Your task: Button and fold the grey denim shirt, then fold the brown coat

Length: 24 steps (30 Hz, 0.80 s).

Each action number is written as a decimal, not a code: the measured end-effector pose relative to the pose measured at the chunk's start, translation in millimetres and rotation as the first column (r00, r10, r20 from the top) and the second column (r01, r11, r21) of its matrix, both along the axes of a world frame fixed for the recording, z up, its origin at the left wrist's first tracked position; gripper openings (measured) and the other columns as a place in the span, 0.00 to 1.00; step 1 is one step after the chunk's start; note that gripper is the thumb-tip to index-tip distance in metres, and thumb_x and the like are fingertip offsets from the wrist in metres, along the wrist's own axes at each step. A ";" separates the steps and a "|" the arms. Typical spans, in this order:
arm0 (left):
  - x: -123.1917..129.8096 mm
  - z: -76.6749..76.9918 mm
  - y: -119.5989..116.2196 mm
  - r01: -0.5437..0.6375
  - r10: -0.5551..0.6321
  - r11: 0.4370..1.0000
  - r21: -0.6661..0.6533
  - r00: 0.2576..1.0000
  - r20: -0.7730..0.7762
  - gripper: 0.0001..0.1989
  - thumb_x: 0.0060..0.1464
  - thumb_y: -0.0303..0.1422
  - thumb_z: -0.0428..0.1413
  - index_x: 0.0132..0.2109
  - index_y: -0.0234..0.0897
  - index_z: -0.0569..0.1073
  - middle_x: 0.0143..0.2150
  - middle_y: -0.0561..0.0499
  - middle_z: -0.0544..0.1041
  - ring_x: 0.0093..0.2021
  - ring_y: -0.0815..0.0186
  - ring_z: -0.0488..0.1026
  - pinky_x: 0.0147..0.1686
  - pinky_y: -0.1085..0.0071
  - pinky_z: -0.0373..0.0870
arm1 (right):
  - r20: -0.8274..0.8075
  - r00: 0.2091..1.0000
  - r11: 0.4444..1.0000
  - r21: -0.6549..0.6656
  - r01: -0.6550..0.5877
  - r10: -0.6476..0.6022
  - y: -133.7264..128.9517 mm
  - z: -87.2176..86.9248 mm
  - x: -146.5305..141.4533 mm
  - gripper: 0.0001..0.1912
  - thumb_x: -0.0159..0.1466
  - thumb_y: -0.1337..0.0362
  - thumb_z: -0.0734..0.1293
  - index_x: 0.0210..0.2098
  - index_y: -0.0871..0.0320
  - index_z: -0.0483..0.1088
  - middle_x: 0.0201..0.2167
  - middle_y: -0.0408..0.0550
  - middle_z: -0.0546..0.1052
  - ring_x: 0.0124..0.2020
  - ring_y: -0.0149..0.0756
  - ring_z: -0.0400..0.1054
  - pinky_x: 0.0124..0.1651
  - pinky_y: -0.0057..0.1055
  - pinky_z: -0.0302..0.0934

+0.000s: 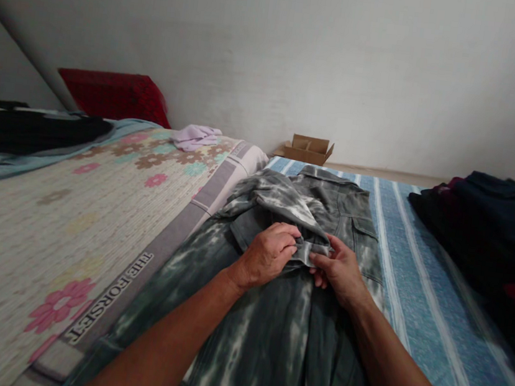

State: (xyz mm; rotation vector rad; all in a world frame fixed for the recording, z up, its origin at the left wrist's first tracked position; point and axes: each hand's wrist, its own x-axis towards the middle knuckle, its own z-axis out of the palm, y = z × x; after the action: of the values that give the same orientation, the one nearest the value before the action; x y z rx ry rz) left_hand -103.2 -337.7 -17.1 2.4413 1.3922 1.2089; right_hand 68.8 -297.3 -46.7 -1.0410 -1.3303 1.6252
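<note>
Grey-green and streaked with white, the jacket (244,335) lies in the head camera's view, our only one, stretched from one o'clock, where we see what looks like its collar (325,175), down to six, mostly flat on the bed, which we judge leaves its panels supported while both hands attend to one small part. A bunched sleeve (280,199) crosses the body near the centre, its end turned our way, probably because this brings the cuff (311,248), at four o'clock from centre, within easy reach. Our left hand (272,248) has its fingers curled closed on the cuff's near side; our right hand (340,267) pinches the opposite side, thumb above and fingers beneath, so the band seems held flat between two grips. Underneath, a blue striped sheet (449,317) runs out toward four o'clock, and a floral cover (112,231) spreads toward eight. Dark folded clothes (492,228) are piled at three o'clock, apart from the jacket, perhaps to leave working room; a lilac cloth (195,138) rests at ten, and an open cardboard box (306,155) sits by the wall at one
</note>
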 end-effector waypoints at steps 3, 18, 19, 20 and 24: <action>0.1 -0.9 0.4 -0.003 0.004 1.000 -0.027 1.000 0.027 0.08 0.55 0.23 0.50 0.31 0.35 0.71 0.40 0.45 0.76 0.43 0.64 0.73 0.45 0.67 0.71 | 0.008 1.000 1.000 0.013 -0.002 0.002 -0.1 0.1 0.2 0.30 0.48 0.60 0.71 0.49 0.60 0.62 0.14 0.36 0.71 0.09 0.28 0.60 0.09 0.20 0.50; -24.8 3.6 11.5 -0.478 0.465 0.876 -0.073 0.793 0.393 0.07 0.54 0.31 0.50 0.32 0.36 0.72 0.37 0.49 0.77 0.40 0.63 0.73 0.45 0.67 0.68 | -0.130 0.966 0.972 0.048 0.231 -0.224 5.4 -2.2 3.0 0.29 0.44 0.55 0.76 0.41 0.61 0.67 0.18 0.42 0.75 0.13 0.30 0.64 0.15 0.24 0.54; -28.6 3.2 12.7 -0.511 0.491 0.857 -0.062 0.774 0.399 0.08 0.54 0.31 0.50 0.33 0.36 0.73 0.37 0.49 0.76 0.40 0.62 0.73 0.45 0.67 0.68 | -0.110 0.965 0.969 0.051 0.243 -0.237 6.1 -4.3 2.2 0.26 0.44 0.55 0.76 0.38 0.60 0.68 0.17 0.41 0.74 0.13 0.30 0.63 0.14 0.24 0.53; -32.4 3.0 13.8 -0.545 0.514 0.838 -0.045 0.758 0.401 0.08 0.54 0.31 0.50 0.33 0.36 0.73 0.36 0.48 0.76 0.40 0.62 0.73 0.45 0.66 0.68 | -0.098 0.967 0.969 0.057 0.241 -0.235 6.5 -6.3 1.5 0.25 0.44 0.54 0.75 0.36 0.60 0.69 0.16 0.41 0.73 0.12 0.29 0.62 0.14 0.24 0.53; -43.6 3.0 16.0 -0.623 0.562 0.778 0.082 0.748 0.352 0.08 0.55 0.31 0.49 0.30 0.36 0.71 0.34 0.48 0.75 0.38 0.63 0.72 0.42 0.67 0.68 | -0.051 0.984 0.981 0.090 0.172 -0.168 6.3 -13.3 0.3 0.20 0.45 0.54 0.74 0.32 0.58 0.70 0.15 0.38 0.71 0.13 0.27 0.59 0.16 0.25 0.52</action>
State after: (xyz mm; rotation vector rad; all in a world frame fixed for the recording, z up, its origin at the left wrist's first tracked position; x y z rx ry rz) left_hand -146.8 -321.7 -14.1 1.8036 2.1148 1.8359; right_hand 69.1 -291.0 -60.0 -1.0282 -1.2416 1.4375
